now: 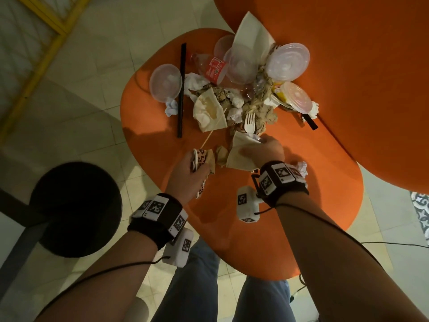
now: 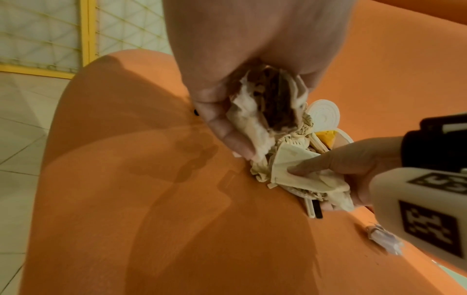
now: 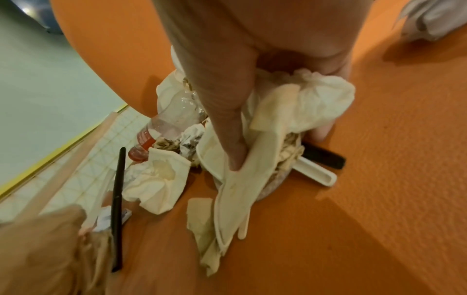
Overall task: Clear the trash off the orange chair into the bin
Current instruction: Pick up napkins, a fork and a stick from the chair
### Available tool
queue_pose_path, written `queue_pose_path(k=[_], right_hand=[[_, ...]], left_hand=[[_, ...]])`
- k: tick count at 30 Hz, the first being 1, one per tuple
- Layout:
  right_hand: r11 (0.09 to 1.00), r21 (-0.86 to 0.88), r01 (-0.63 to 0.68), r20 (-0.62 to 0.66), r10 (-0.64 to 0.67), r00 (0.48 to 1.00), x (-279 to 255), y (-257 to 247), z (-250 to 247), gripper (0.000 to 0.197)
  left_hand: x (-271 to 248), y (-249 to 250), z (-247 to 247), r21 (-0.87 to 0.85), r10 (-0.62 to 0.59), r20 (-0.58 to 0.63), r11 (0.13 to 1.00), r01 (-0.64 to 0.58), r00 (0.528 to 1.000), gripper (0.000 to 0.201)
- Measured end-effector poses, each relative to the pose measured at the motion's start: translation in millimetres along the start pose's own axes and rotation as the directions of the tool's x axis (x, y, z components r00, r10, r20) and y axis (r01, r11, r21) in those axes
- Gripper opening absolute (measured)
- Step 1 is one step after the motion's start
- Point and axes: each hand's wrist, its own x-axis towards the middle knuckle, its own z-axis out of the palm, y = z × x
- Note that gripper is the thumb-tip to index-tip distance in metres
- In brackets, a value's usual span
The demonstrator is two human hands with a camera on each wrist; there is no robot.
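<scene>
The orange chair seat point(image 1: 232, 217) carries a pile of trash. My left hand point(image 1: 197, 162) grips a crumpled leopard-print wrapper point(image 1: 201, 158) at the pile's near edge; the left wrist view shows that wrapper point(image 2: 262, 111) bunched between fingers and thumb. My right hand point(image 1: 262, 149) pinches a stained cream napkin point(image 1: 239, 154) just right of it, thumb point(image 3: 227, 129) on top and fingers underneath. A white fork point(image 1: 250, 123), a bottle with a red label point(image 1: 212, 68), clear plastic lids point(image 1: 165, 82) and a long black straw point(image 1: 181, 89) lie farther back. A dark round bin point(image 1: 74, 210) stands on the floor to the left.
The chair's orange backrest point(image 1: 348, 66) rises behind the pile on the right. A crumpled white tissue point(image 1: 301, 167) lies beside my right wrist. A wooden skewer point(image 1: 213, 133) points toward my left hand. Pale floor tiles point(image 1: 92, 66) surround the chair.
</scene>
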Motion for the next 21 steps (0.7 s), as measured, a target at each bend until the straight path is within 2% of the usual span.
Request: queue_pose_path(k=[3, 5, 8, 10, 12, 13, 15, 17, 19, 21], right_hand=[[0.998, 0.068, 0.020, 0.025, -0.021, 0.999, -4, 4, -1, 0.031], [0.993, 0.120, 0.020, 0.050, -0.026, 0.998, -8, 8, -2, 0.027], [0.971, 0.236, 0.036, 0.055, -0.050, 0.997, -14, 16, -9, 0.030], [0.950, 0.308, 0.048, 0.056, -0.069, 0.996, -23, 21, -16, 0.031], [0.941, 0.320, 0.111, 0.065, -0.139, 0.988, -35, 25, -20, 0.027], [0.942, 0.298, 0.155, 0.079, -0.186, 0.979, -43, 26, -22, 0.031], [0.936, 0.241, 0.259, 0.122, -0.293, 0.948, -60, 28, -21, 0.045], [0.926, 0.205, 0.319, 0.211, -0.360, 0.909, -77, 32, -17, 0.047], [0.917, 0.161, 0.365, 0.302, -0.398, 0.866, -95, 38, -5, 0.045], [0.892, 0.084, 0.444, 0.386, -0.440, 0.811, -112, 47, 15, 0.038]], left_hand=[[-2, 1, 0, -0.014, 0.009, -0.022, 1.000, -0.009, 1.000, 0.007], [-6, 4, 2, -0.049, 0.012, -0.037, 0.999, -0.014, 0.999, 0.007], [-16, 7, 7, -0.112, 0.028, -0.078, 0.993, -0.037, 0.997, 0.015], [-25, 6, 14, -0.143, 0.018, -0.109, 0.989, -0.033, 0.994, 0.012], [-35, 2, 21, -0.169, 0.007, -0.150, 0.985, -0.032, 0.989, 0.015], [-42, -1, 25, -0.202, -0.003, -0.172, 0.979, -0.033, 0.985, 0.015], [-61, -8, 32, -0.304, -0.021, -0.222, 0.951, -0.049, 0.975, 0.018], [-82, -21, 39, -0.381, -0.056, -0.289, 0.923, -0.061, 0.956, 0.022], [-106, -39, 43, -0.434, -0.103, -0.387, 0.897, -0.082, 0.916, 0.019], [-135, -64, 45, -0.556, -0.195, -0.470, 0.823, -0.118, 0.861, 0.018]])
